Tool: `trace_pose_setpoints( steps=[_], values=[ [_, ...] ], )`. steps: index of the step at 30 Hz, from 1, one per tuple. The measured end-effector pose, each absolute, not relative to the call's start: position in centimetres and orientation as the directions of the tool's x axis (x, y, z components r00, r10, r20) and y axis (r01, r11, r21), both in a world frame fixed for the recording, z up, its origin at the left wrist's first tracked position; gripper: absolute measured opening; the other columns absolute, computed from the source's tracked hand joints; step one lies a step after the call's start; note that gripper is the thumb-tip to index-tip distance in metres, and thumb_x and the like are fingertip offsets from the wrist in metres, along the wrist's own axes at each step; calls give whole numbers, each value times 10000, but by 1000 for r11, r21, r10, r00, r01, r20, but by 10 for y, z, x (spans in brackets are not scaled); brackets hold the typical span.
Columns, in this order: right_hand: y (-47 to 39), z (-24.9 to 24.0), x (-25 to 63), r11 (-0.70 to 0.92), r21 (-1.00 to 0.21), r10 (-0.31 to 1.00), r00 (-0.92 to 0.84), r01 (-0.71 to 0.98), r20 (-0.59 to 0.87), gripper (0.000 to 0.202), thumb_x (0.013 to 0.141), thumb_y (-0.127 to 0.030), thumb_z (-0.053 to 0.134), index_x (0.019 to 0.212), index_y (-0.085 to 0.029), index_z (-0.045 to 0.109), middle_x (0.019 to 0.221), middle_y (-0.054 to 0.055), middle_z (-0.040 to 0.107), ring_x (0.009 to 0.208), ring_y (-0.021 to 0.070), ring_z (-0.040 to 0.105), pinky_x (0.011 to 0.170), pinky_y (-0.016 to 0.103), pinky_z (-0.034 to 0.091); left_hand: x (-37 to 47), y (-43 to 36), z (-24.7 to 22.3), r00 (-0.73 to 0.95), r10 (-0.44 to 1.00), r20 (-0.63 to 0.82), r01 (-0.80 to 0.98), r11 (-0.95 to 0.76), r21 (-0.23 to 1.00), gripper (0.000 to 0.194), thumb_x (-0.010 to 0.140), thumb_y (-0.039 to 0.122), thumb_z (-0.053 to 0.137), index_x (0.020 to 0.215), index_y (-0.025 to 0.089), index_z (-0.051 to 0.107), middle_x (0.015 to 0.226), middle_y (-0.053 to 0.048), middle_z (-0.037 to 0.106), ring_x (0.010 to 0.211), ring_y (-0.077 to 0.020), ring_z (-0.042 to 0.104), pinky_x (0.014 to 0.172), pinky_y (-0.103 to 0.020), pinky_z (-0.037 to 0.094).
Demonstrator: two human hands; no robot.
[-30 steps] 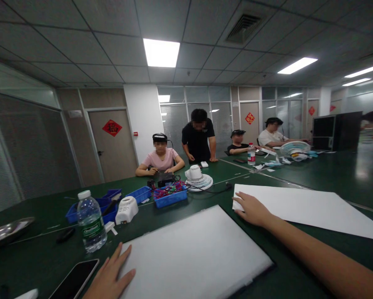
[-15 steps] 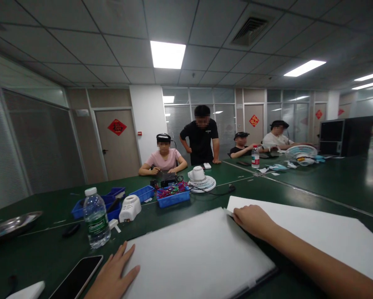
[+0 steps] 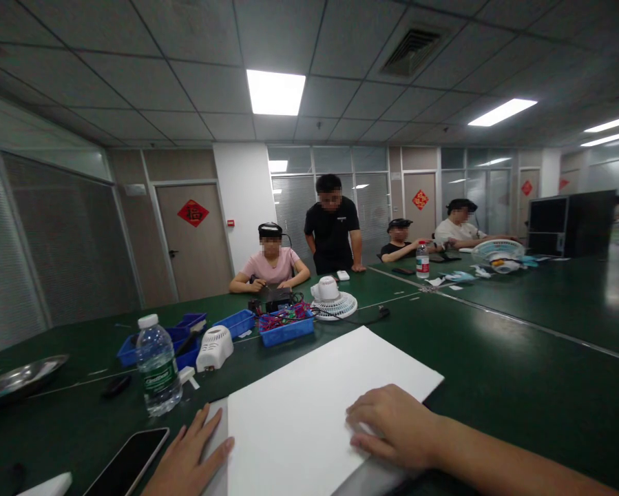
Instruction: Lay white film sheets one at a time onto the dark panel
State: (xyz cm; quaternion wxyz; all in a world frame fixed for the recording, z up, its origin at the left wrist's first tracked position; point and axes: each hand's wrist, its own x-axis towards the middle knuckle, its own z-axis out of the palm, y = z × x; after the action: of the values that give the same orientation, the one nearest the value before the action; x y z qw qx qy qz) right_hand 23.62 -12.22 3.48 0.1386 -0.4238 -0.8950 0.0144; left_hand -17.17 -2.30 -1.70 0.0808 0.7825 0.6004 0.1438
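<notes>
A large white sheet (image 3: 299, 393) lies over a pale flat surface with a dark edge, whose left strip (image 3: 217, 430) shows beside it. My left hand (image 3: 190, 455) rests at the left edge with fingers spread, the thumb touching the sheet and nothing held. On the right part of the sheet lies my right hand (image 3: 392, 427), palm down and slightly blurred, its fingers a little apart and holding nothing.
A phone (image 3: 128, 463) and a water bottle (image 3: 158, 368) stand left of the sheet. Beyond are a white housing (image 3: 215, 348), a blue tray (image 3: 287, 329) of wires and a fan part (image 3: 334, 303). Several people are across the table.
The white sheet has swung over from the right onto the pale surface. My right hand has let go of the corner and moved nearer, onto the sheet. My left hand has barely moved.
</notes>
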Motion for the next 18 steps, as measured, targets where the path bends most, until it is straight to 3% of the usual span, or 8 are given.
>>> trace_pose_setpoints(
  steps=[3,8,14,18],
  values=[
    [-126,35,235,698,-276,715,-619,660,326,440,964,-478,459,1272,-225,645,1251,84,691,1128,215,642,988,350,454,-170,-22,-18,232,962,146,922,-265,282,812,878,634,428,1490,102,396,1610,-139,255,1486,-325,257,1228,-543,192],
    [-122,26,239,649,-215,757,-595,729,269,470,922,-528,520,1239,-216,672,1319,131,647,1206,291,596,1047,460,412,-175,-17,-25,244,959,142,931,-273,243,783,905,532,384,1517,49,304,1606,-148,261,1492,-289,243,1234,-516,185],
    [-125,24,237,732,-302,672,-719,610,177,671,863,-625,579,1422,-256,531,1477,137,514,1357,355,465,1117,537,335,-191,-9,-37,306,931,199,882,-356,309,666,898,354,385,1510,92,353,1595,-115,315,1479,-279,297,1226,-516,193],
    [-129,27,232,757,-344,625,-769,556,131,772,820,-601,630,1491,-269,440,1538,154,431,1408,406,379,1123,624,282,-192,-13,-36,269,942,199,867,-327,377,665,923,394,382,1523,110,333,1631,-117,229,1494,-293,240,1225,-512,188]
  ],
)
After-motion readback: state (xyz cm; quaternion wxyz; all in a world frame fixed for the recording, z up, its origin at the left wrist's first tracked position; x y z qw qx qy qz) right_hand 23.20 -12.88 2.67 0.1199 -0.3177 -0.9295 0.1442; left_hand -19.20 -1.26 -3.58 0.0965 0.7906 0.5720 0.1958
